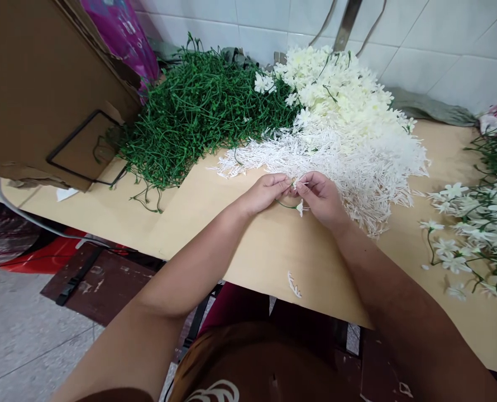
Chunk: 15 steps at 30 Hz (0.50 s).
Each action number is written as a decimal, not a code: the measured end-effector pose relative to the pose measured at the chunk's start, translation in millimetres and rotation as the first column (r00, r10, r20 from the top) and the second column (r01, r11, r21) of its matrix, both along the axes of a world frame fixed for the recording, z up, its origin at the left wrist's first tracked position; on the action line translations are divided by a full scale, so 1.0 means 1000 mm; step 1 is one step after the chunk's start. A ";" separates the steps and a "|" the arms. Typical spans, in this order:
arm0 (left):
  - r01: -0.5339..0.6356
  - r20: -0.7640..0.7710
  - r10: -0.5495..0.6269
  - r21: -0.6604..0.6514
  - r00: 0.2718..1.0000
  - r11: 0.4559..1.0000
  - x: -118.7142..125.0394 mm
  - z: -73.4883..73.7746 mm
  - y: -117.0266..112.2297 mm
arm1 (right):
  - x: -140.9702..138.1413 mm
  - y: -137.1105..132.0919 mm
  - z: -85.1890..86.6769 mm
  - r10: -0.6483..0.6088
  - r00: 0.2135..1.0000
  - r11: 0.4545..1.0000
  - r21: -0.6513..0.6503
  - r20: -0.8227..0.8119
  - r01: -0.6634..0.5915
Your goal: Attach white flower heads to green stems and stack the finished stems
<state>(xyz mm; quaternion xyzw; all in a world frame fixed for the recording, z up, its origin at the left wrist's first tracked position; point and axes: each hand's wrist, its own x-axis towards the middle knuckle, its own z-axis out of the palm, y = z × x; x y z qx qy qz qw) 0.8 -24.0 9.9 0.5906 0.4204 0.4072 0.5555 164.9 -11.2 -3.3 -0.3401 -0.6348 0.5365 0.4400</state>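
Our hands meet over the table (198,229), nearly touching: our left hand (269,192) is pinched on a green stem (287,205), and our right hand (320,198) is closed at the fingertips on what looks like a thin white piece. Our fingers hide the join, so we cannot tell whether that piece is seated. The stem hangs just below our fingers, with one white flower (300,209) at its end, so we judge this spray partly made. On our right lies a heap of flowers on stems (483,223), which we take as finished work. Much seems left: a big pile of bare stems (206,106) at the left, loose flower heads (336,89) at the back, and a spread of thin white pieces (336,164) before them.
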 end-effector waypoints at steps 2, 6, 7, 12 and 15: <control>0.002 0.013 -0.002 0.015 1.000 1.000 0.000 -0.002 0.001 | 0.000 0.000 0.000 0.003 1.000 1.000 -0.015 -0.009 -0.003; 0.009 0.029 -0.010 0.024 1.000 1.000 0.001 -0.003 0.001 | 0.000 0.000 0.001 -0.003 1.000 0.999 -0.049 -0.001 0.003; 0.013 0.032 -0.014 0.024 0.999 1.000 0.002 -0.003 0.001 | 0.000 0.000 0.000 -0.007 1.000 0.998 -0.055 0.009 0.007; 0.031 0.046 -0.033 0.048 0.998 0.998 0.004 -0.004 0.001 | -0.001 0.002 -0.004 -0.021 1.000 0.999 -0.027 0.020 0.021; 0.003 0.037 -0.004 0.037 0.999 0.999 0.005 -0.007 0.001 | -0.003 0.002 -0.004 -0.025 1.000 1.000 -0.010 0.017 0.025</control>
